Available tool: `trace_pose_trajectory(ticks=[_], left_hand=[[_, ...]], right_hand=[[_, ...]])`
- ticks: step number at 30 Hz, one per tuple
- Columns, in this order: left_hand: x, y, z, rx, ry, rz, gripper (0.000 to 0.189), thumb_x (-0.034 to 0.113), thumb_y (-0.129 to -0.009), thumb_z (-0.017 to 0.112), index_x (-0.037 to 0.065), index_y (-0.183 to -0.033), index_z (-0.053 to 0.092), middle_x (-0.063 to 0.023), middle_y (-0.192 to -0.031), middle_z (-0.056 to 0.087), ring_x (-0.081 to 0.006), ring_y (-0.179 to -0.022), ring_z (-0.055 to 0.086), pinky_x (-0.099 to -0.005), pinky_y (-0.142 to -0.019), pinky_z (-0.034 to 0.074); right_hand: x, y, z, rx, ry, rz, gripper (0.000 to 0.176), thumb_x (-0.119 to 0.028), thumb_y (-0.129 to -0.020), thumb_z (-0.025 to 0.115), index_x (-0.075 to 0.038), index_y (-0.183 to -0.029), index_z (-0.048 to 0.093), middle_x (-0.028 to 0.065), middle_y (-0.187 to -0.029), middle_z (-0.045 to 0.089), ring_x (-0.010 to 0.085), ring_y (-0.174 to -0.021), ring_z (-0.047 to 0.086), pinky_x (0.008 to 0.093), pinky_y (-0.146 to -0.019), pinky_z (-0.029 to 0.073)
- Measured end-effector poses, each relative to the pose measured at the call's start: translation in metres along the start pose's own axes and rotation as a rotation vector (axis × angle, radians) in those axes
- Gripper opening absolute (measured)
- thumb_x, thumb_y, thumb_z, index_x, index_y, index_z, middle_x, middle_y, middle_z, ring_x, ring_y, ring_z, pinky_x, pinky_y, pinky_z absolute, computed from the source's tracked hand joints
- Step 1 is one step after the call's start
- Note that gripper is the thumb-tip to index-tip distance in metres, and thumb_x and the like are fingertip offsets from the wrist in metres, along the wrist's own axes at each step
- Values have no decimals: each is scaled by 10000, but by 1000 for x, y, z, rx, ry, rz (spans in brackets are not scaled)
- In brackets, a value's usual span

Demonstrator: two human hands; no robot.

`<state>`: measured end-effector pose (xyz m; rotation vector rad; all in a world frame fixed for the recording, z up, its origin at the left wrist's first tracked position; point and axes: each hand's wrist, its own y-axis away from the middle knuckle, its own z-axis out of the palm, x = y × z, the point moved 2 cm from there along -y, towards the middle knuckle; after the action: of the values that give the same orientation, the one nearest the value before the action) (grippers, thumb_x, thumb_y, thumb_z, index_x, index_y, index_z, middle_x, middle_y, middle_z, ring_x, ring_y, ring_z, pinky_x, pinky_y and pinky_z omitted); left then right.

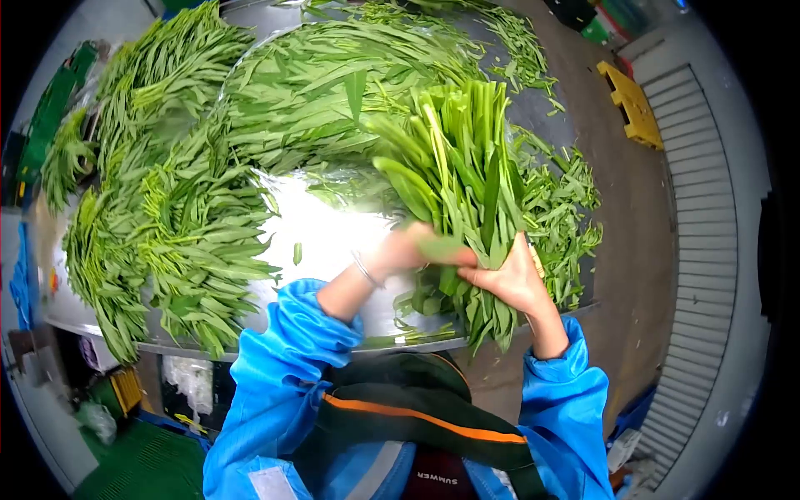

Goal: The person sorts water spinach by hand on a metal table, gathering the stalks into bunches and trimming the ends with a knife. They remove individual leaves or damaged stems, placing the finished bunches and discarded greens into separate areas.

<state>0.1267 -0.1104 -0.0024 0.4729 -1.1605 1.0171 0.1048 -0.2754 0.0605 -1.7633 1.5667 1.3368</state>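
Note:
A thick bunch of water spinach (pixel 467 158) stands tilted with its pale green cut stems pointing away from me and its leaves hanging toward me. My right hand (pixel 512 279) is closed around the lower, leafy part of this bunch. Against its left side is my left hand (pixel 407 250), blurred by motion, with a bracelet on the wrist. A single green leaf (pixel 442 249) shows at its fingers and seems pinched there; it partly covers the fingertips. Some loose leaves (pixel 429 300) lie on the table just below the left hand.
Piles of water spinach (pixel 183 250) cover the left of the metal table (pixel 312 250), and a large heap (pixel 333 83) lies at the back. Loose trimmings (pixel 567 208) are heaped at the right. A yellow pallet (pixel 629 104) and a slatted shutter (pixel 696 233) stand beyond the right edge.

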Motion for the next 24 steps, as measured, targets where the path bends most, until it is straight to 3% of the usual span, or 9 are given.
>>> trace_pose_trajectory(ticks=[4, 6, 9, 11, 14, 16, 18, 21, 24], left_hand=[[5, -10, 33, 315, 314, 13, 315, 127, -804, 664, 0, -1081, 587, -66, -967, 649, -137, -833, 614, -266, -748, 495], [-13, 2, 47, -176, -1047, -151, 327, 156, -800, 676, 6, -1080, 596, -110, -1052, 627, -184, -948, 601, -289, -850, 462], [-22, 4, 57, 245, -361, 249, 365, 136, -856, 575, 48, -1208, 534, -162, -1265, 504, -281, -1231, 426, -369, -1056, 278], [-21, 11, 32, 414, -609, 156, 328, 186, -858, 599, 23, -1138, 553, -132, -1103, 576, -266, -1024, 536, -367, -901, 410], [2, -12, -30, 1121, 997, -174, 341, 233, -898, 560, 50, -1184, 529, -102, -839, 597, -224, -699, 580, -364, -605, 487], [-25, -7, -80, 1118, 661, 20, 274, 277, -924, 530, 67, -1097, 552, -12, -646, 466, -104, -487, 410, -262, -418, 336], [-19, 8, -96, 1218, 538, -50, 246, 300, -924, 537, 72, -1016, 548, 35, -566, 347, -69, -429, 282, -235, -383, 210], [-35, 30, -122, 1343, 302, -20, 263, 311, -926, 536, 61, -1007, 540, 54, -516, 305, -69, -410, 273, -224, -384, 193], [-63, 38, -110, 1290, 361, -159, 260, 308, -925, 539, 59, -1000, 548, 58, -521, 307, -65, -410, 271, -223, -379, 188]], right_hand=[[6, 15, 3, -57, 471, -324, 1071, -379, -540, 841, -31, -1387, 285, 304, -1441, 86, 401, -1350, 132, 464, -1104, 131], [34, 18, 8, 47, 669, -380, 899, -357, -563, 815, -36, -1298, 408, 285, -1371, 253, 384, -1291, 260, 483, -1093, 151], [57, 20, 16, 316, 988, -606, 635, -207, -614, 779, -20, -1152, 499, 157, -1094, 550, 311, -1061, 496, 446, -1020, 301], [58, 16, 15, 333, 46, -133, 582, -10, -713, 685, -29, -1222, 403, 131, -1133, 544, 229, -1047, 527, 367, -937, 409], [68, 37, 7, 331, -86, -148, 800, 85, -744, 634, -53, -1402, 199, 118, -1272, 467, 202, -1095, 517, 315, -946, 419], [56, 50, -3, 452, 277, -253, 913, -1, -712, 721, -24, -1421, 146, 128, -1205, 523, 216, -1076, 533, 321, -918, 436], [49, 64, -5, 457, -397, -136, 764, 14, -766, 664, -29, -1397, 235, 120, -1262, 494, 229, -1129, 501, 348, -949, 425], [76, 88, -24, 169, 300, -148, 484, -36, -833, 578, -31, -1293, 426, 146, -1224, 522, 253, -1096, 525, 356, -926, 438], [200, 85, -47, -10, 414, 215, 822, -55, -761, 648, -55, -1417, 153, 181, -1273, 476, 288, -1131, 498, 353, -943, 408]])
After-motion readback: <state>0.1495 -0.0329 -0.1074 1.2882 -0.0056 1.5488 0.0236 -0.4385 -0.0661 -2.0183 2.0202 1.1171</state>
